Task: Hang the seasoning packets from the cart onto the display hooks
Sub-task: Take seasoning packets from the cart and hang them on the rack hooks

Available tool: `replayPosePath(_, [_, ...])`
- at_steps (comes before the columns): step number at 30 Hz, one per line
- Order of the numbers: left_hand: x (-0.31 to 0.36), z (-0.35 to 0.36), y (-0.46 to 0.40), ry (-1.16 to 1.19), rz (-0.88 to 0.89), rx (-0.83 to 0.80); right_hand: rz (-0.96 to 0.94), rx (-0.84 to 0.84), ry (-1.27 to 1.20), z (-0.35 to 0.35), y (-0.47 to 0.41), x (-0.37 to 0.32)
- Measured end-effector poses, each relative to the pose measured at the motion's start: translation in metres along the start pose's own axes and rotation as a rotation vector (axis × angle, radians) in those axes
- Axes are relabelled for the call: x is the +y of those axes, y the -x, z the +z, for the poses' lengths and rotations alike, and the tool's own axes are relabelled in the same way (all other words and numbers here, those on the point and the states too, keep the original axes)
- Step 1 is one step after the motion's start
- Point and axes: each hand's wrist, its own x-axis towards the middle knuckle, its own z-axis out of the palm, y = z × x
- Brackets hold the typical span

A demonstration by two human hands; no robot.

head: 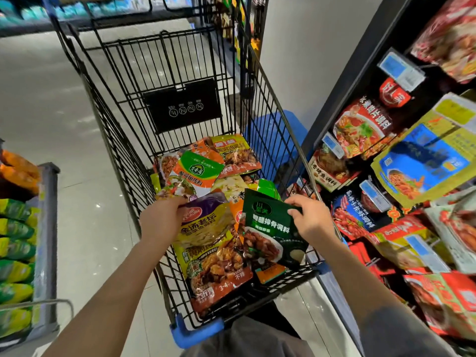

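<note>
Hands in the cart, packets not yet hung

Right hand pinches the top corner of a dark green seasoning packet, lifted over the cart. Left hand grasps the upper edge of a yellow-purple packet lying on the heap. Display hooks to the right carry hanging packets.

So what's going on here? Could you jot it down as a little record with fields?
place: shop aisle
cart: holds loose seasoning packets
left hand: grips purple and yellow packet
right hand: pinches dark green packet at its top corner
display rack: to the right, packets already hanging
</note>
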Motion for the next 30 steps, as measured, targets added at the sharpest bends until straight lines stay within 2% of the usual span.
replayPosePath(4, [0.017, -0.015, -0.008, 0.064, 0.081, 0.088, -0.044, 0.158, -0.028, -0.053, 0.013, -0.029])
replayPosePath(8, [0.036, -0.047, -0.016, 0.019, 0.283, 0.185, -0.125, 0.325, 0.040, -0.115, 0.019, -0.053])
replayPosePath(11, [0.056, -0.083, -0.021, 0.003, 0.443, 0.316, -0.136, 0.472, 0.060, -0.161, 0.028, -0.070])
replayPosePath(14, [0.081, -0.125, -0.025, 0.012, 0.515, 0.432, -0.166, 0.575, 0.070, -0.203, 0.040, -0.084])
replayPosePath(22, [0.135, -0.216, -0.021, 0.006, 0.664, 0.597, -0.233, 0.634, 0.046, -0.284, 0.071, -0.097])
replayPosePath(27, [0.163, -0.247, -0.001, -0.014, 0.807, 0.869, -0.264, 0.654, 0.084, -0.316, 0.098, -0.086])
replayPosePath(30, [0.182, -0.262, 0.013, -0.003, 0.865, 0.911, -0.279, 0.677, 0.102, -0.329, 0.115, -0.075])
